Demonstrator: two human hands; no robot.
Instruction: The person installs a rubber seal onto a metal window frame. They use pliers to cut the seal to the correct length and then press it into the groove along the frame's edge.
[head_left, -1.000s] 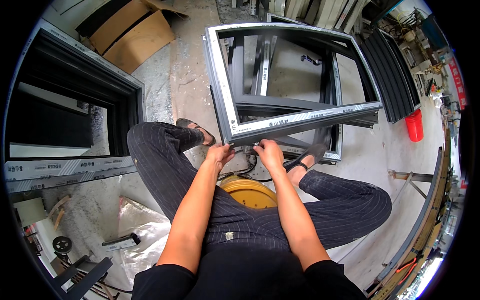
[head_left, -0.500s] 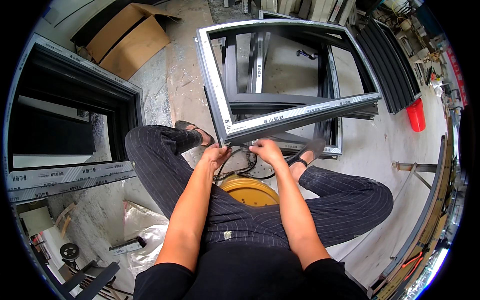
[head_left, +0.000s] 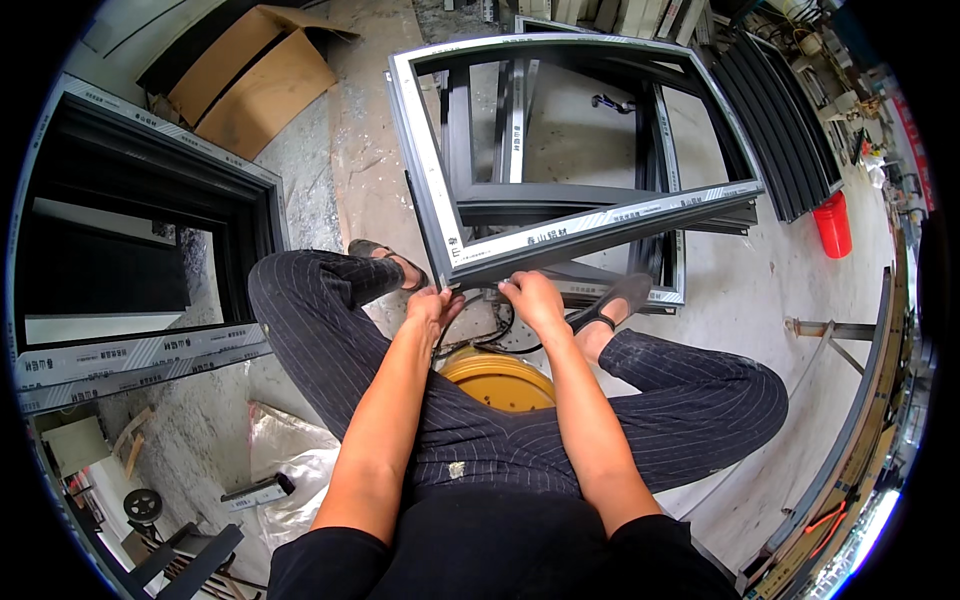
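A dark grey window frame (head_left: 560, 240) with pale printed film on its face lies tilted on top of other frames in front of me. At its near left corner my left hand (head_left: 431, 306) has its fingers closed in a pinch against the edge. My right hand (head_left: 533, 298) is also pinched, its fingertips touching the underside of the near rail, a little to the right. What either hand holds is too small to make out. A thin black flexible strip (head_left: 508, 325) loops below the hands, partly hidden by them.
Between my knees is a round yellow drum-like object (head_left: 500, 378). Another filmed frame (head_left: 150, 352) stands at my left, a cardboard box (head_left: 265, 95) behind it. Dark ribbed panels (head_left: 775, 130) and a red bucket (head_left: 832, 225) are at the far right. A clear plastic sheet (head_left: 300, 490) lies lower left.
My right hand has shifted slightly up and left, against the frame's near rail. My left hand stays at the corner; the frame has barely moved.
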